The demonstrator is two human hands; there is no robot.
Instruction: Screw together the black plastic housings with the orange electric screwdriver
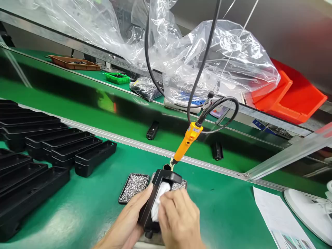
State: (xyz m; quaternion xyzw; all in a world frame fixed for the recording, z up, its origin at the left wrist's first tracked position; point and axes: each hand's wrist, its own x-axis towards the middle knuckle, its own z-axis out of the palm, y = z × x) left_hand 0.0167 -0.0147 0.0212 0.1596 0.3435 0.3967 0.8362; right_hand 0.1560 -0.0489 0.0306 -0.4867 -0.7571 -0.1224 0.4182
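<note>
My left hand [127,221] grips a black plastic housing [166,177] from its left side, tilted up over the green bench. My right hand [178,218] presses a white cloth [161,195] into the housing's open face. Just beyond the housing lie two black trays of small silver screws [134,186], the right one partly hidden by the housing. An orange electric screwdriver [187,141] hangs on a black cable, its tip just above the far end of the housing.
Rows of black plastic housings [62,147] fill the bench at left. Two small black parts [152,130] lie on the conveyor belt behind. Clear plastic bags [220,58], red bins [293,93] and a green tray [117,78] stand farther back. Paper sheets [275,214] lie at right.
</note>
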